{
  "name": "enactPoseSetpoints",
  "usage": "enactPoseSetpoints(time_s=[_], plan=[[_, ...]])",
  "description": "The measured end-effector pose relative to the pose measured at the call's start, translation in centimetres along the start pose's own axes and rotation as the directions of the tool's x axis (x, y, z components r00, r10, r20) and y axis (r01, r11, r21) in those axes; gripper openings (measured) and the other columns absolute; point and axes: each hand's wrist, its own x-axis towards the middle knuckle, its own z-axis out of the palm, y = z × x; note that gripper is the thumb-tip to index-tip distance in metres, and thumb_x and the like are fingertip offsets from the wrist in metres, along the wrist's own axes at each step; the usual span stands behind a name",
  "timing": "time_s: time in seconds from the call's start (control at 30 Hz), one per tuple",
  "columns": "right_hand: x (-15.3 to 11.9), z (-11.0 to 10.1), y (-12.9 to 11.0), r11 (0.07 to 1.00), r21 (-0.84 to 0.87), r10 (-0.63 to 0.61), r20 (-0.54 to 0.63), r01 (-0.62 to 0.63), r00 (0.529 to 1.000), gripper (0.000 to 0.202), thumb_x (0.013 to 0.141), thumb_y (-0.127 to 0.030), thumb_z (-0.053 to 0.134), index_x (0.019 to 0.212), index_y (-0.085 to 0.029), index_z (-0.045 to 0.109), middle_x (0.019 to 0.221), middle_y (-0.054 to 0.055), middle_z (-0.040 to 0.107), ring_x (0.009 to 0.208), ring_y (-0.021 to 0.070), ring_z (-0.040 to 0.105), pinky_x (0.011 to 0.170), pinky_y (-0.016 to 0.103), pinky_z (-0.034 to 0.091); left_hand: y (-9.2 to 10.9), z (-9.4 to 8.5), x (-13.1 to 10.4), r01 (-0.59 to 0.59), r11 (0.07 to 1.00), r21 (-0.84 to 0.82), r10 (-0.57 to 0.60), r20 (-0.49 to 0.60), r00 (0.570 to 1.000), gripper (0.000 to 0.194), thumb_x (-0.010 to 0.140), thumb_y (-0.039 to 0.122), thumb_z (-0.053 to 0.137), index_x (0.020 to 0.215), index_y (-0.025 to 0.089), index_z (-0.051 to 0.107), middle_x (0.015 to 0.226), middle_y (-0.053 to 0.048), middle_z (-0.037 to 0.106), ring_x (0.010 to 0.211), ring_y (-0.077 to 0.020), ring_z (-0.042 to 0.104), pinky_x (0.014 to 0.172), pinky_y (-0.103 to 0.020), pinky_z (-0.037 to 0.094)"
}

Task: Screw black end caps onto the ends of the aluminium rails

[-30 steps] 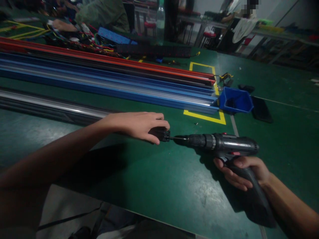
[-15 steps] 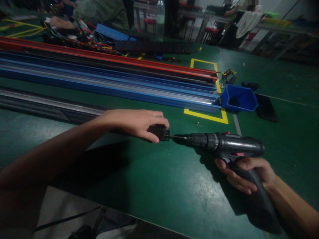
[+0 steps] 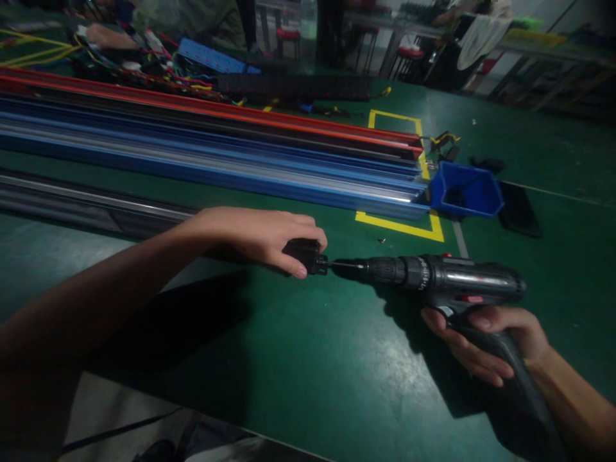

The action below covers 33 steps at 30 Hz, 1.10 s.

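My left hand (image 3: 267, 236) is wrapped over the right end of a long black profile bar (image 3: 101, 204) that lies on the green table. A black end piece (image 3: 318, 262) sticks out past the fingers. In my right hand (image 3: 486, 340) is a black cordless drill (image 3: 462, 280), gripped by its handle and pointing left. Its long thin bit (image 3: 344, 264) reaches to the face of the end piece; whether a screw sits at the tip I cannot make out. Beyond the drill's chuck, a small screw (image 3: 382, 240) lies on the table.
Blue profiles (image 3: 269, 173) and a red profile (image 3: 240, 114) lie lengthwise behind the black bar. A blue bin (image 3: 466, 190) stands at their right ends, beside a flat black object (image 3: 520, 208). Wires (image 3: 168, 74) are heaped at the back left, near another person's hand (image 3: 110, 37).
The drill and my right hand have shifted slightly right in the view, with the bit still at the end piece. My left hand keeps its hold on the bar.
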Motion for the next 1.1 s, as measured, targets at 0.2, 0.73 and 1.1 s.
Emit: enactPoseSetpoints(time_s=[0.2, 0.73, 1.1], plan=[[0.4, -0.4, -0.5, 0.999, -0.045, -0.002, -0.003, 0.002, 1.0, 0.034, 0.094, -0.024, 0.061, 0.118, -0.005, 0.076, 0.082, 0.005, 0.066, 0.036, 0.0018, 0.042, 0.047, 0.018, 0.057, -0.2, -0.4, 0.2, -0.013, 1.0, -0.011, 0.013, 0.004, 1.0, 0.051, 0.096, 0.06, 0.065, 0.136, 0.029, 0.058, 0.137, -0.005, 0.063, 0.12, -0.024, 0.06, 0.098, -0.029, 0.042], [0.6, -1.1, -0.4, 0.994, -0.103, -0.032, 0.005, 0.033, 0.999, 0.034, 0.093, -0.025, 0.061, 0.116, -0.004, 0.075, 0.08, 0.005, 0.066, 0.036, 0.0015, 0.04, 0.044, 0.018, 0.052, -0.5, -0.6, 0.6, -0.046, 0.997, -0.057, 0.046, 0.001, 0.999, 0.049, 0.094, 0.056, 0.069, 0.133, 0.028, 0.059, 0.131, -0.005, 0.065, 0.116, -0.0233, 0.062, 0.096, -0.029, 0.044], [0.7, -1.0, -0.2, 0.991, -0.13, -0.031, -0.048, 0.024, 0.998, 0.029, 0.095, -0.028, 0.063, 0.111, -0.008, 0.076, 0.077, 0.003, 0.064, 0.034, 0.002, 0.037, 0.038, 0.018, 0.044, -0.7, -0.5, 0.7, -0.074, 0.994, -0.075, 0.074, -0.004, 0.997, 0.047, 0.095, 0.056, 0.069, 0.131, 0.027, 0.059, 0.128, -0.006, 0.065, 0.117, -0.0235, 0.063, 0.098, -0.029, 0.044]])
